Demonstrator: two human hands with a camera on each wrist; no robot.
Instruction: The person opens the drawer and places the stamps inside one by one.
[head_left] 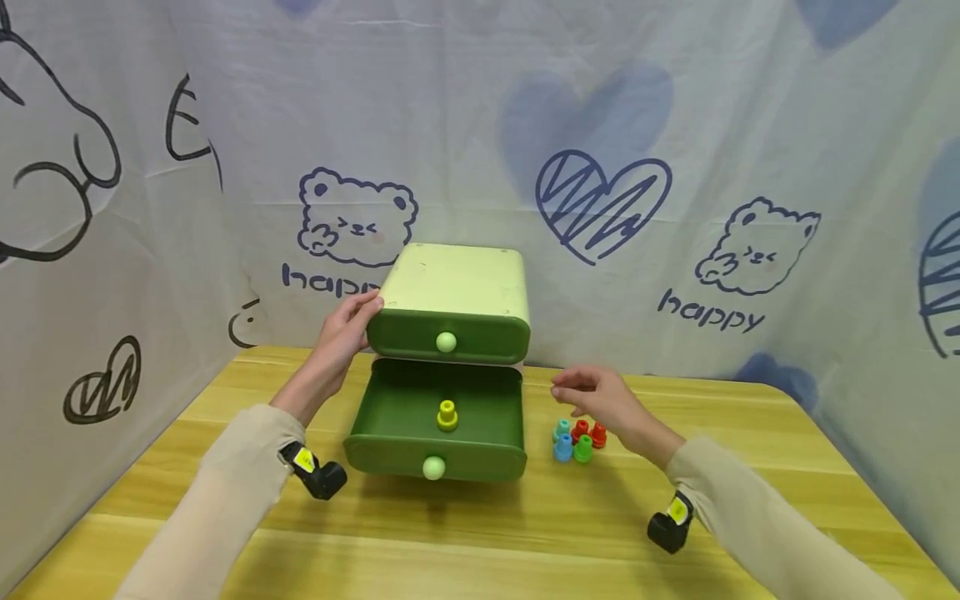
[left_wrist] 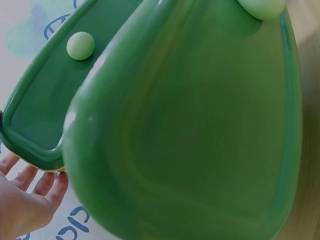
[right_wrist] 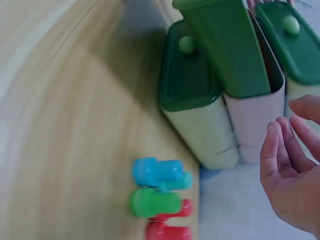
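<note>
A small drawer unit (head_left: 461, 279) with green drawer fronts stands on the table. Its middle drawer (head_left: 435, 457) is pulled out, with one yellow peg-shaped piece (head_left: 447, 415) upright inside. My left hand (head_left: 342, 342) rests against the left side of the top tier, fingertips at its upper front corner; in the left wrist view the fingers (left_wrist: 44, 184) lie along the edge of the top drawer front. To the right of the unit, my right hand (head_left: 611, 407) hovers with relaxed fingers, holding nothing. Close below it stand several similar pieces: blue (head_left: 563, 448), teal, green (head_left: 582, 449) and red (head_left: 598, 435).
The wooden table (head_left: 600, 533) extends in front and to both sides. A printed cloth (head_left: 465, 125) hangs behind the unit and along the sides. The open drawer juts toward me, its round knob (head_left: 433, 468) at the front. The top drawer (head_left: 480, 337) is closed.
</note>
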